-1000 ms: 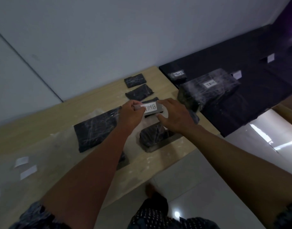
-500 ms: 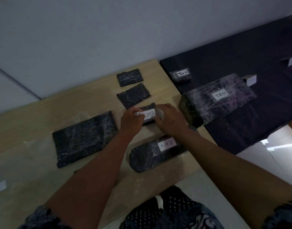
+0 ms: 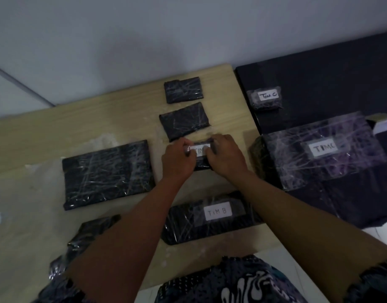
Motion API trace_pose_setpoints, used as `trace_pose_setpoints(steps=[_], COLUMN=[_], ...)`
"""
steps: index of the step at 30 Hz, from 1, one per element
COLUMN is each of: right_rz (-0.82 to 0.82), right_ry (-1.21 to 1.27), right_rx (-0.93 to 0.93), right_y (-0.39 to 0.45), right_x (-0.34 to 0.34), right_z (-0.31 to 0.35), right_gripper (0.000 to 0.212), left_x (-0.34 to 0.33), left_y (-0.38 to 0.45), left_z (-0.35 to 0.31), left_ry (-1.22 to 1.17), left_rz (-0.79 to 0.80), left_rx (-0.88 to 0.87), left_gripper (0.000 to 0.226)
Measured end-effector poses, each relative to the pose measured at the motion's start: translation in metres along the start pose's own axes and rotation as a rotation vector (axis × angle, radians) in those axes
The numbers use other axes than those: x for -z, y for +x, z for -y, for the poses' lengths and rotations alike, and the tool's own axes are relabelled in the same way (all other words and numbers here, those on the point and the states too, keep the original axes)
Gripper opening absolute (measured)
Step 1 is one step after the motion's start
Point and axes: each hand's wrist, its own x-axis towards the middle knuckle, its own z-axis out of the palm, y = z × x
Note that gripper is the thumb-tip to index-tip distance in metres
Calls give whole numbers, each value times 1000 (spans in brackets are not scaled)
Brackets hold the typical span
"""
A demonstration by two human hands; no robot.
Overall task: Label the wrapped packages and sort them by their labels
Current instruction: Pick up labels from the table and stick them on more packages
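we pin the small package (image 3: 201, 165) on the table (image 3: 122, 125) between both hands: left hand (image 3: 177, 160) and right hand (image 3: 225, 156) press its white label (image 3: 200, 149) flat under curled fingers (image 3: 210, 149), likely to seat the adhesive. unlabelled packages (image 3: 184, 121) lie just beyond the fingers.

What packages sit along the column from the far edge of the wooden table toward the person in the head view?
Far unlabeled small package → second unlabeled small package → small package being labeled, with left hand and right hand on it → TIM B package nearest.
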Motion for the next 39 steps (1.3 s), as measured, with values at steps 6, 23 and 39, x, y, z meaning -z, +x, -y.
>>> trace_pose_setpoints(steps=[6, 23, 39], right_rz=[3, -98, -99], right_ry=[107, 161, 376], right_rx=[-68, -175, -363], right_y=[4, 13, 22], right_x=[-7, -17, -30], right_z=[-1, 6, -1], right_gripper=[39, 22, 43], left_x=[-4, -11, -11], left_y=[-1, 9, 20], left_z=[6, 9, 12], left_ry=[84, 100, -277], left_rz=[-61, -39, -101], left_rx=[-5, -10, 474], left_gripper=[16, 18, 28])
